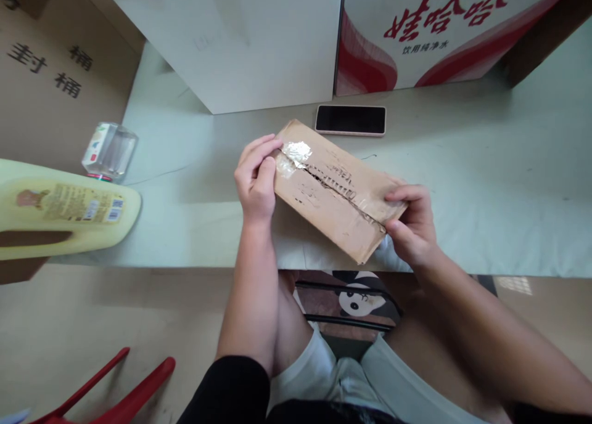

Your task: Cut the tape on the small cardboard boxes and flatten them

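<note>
A brown cardboard box (324, 214) is held tilted over the front part of the table, its long side slanting down to the right. A torn seam runs along its upper face, with shiny clear tape near the left end. My left hand (256, 177) grips the left end, thumb and fingers pressed on the edge. At the lower right corner, my right hand (414, 217) pinches the box between thumb and fingers. Just behind the box lies a phone (350, 120) with a dark screen. The underside of the box is hidden.
Large white cartons (272, 48) and a red-and-white carton (444, 36) stand along the back of the pale-covered table (485, 165). On the left are a brown carton (60, 103), a clear bottle (111, 151) and a yellow jug (102, 220). A red chair (139, 393) stands below.
</note>
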Demonstrator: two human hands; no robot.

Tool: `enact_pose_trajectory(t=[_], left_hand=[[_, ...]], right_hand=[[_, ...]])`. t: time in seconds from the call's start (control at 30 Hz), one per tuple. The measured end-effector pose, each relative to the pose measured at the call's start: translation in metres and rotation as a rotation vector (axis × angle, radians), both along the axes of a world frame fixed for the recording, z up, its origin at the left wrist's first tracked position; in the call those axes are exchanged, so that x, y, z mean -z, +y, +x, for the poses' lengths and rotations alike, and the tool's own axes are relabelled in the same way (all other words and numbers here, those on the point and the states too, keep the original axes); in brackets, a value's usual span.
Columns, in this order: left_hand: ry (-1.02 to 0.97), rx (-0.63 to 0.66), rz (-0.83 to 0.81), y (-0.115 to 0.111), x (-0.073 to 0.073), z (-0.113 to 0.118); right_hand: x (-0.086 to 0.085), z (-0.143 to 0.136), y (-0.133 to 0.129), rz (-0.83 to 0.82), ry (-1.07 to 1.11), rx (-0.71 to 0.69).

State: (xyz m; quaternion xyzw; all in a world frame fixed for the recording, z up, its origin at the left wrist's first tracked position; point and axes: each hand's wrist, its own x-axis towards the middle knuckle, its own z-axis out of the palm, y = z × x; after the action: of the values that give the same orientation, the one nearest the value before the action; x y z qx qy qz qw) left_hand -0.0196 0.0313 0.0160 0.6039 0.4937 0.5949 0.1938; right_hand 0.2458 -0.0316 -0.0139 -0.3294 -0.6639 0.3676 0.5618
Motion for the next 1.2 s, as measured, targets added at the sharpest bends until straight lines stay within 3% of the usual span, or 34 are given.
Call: enact_pose_trajectory(t=[0.37,0.73,1.2], left_hand=[[-0.006,-0.046,-0.027,0.000,-0.001,0.002],[0.018,-0.022,0.061,0.002,0.001,0.001],[-0.041,-0.023,0.025,0.003,0.004,0.001]], right_hand=[[0.009,0.001,0.000,-0.013,0.082,-0.029],[-0.003,-0.003,-0.003,-0.085,0.139,-0.031],[-0.008,0.000,-0.002,-0.073,0.084,-0.011]])
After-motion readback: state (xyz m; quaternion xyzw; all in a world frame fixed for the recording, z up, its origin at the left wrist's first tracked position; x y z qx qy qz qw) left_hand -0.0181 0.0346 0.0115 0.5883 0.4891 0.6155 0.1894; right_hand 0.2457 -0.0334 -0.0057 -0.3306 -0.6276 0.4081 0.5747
